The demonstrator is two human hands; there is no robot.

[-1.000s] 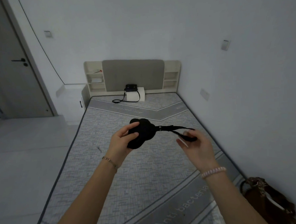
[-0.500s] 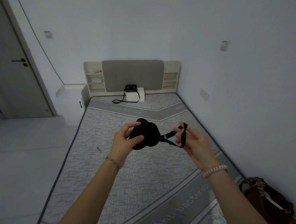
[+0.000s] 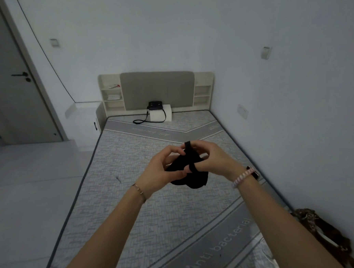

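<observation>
Over the mattress (image 3: 147,217), both hands (image 3: 186,164) pinch a black eye mask (image 3: 191,179).

Both forearms reach forward from lower frame, converging toward centre. Left hand (image 3: 160,172) and right hand (image 3: 215,159) meet close together, fingertips nearly touching on top. Left fingers (image 3: 172,153) curled, thumb underneath, pinching black mask (image 3: 192,180). Right fingers (image 3: 201,146) curled over same mask from opposite side. Both wrists bent slightly inward, roughly level.
</observation>
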